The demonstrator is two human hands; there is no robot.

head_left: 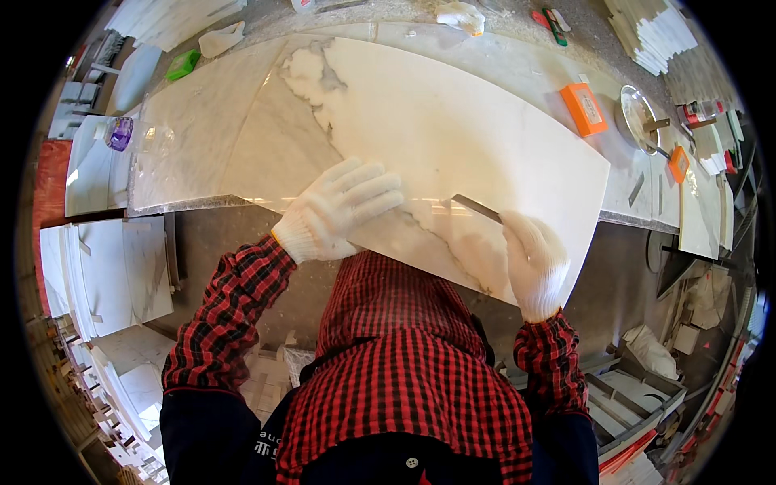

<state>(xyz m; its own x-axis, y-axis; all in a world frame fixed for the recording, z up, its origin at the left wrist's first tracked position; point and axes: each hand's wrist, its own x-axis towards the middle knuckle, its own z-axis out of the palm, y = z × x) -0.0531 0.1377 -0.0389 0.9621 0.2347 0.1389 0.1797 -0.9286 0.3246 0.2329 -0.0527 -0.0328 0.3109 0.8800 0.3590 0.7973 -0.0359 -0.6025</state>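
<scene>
A large white marble slab with grey veins (pixel 453 137) lies tilted across the stone worktop (pixel 194 145), its lower corner jutting past the worktop's near edge. The left hand (pixel 339 212), in a white knit glove, presses flat on it, fingers spread wide. The gloved right hand (pixel 533 263) grips what looks like a thin dark metal blade (pixel 477 208) against the slab near that overhanging corner.

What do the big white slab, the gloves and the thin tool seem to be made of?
The slab: probably polished marble, white with grey veins and glare. Left hand and right hand wear white knitted gloves, likely cotton. The blade: thin, dark, flat, apparently metal.
</scene>
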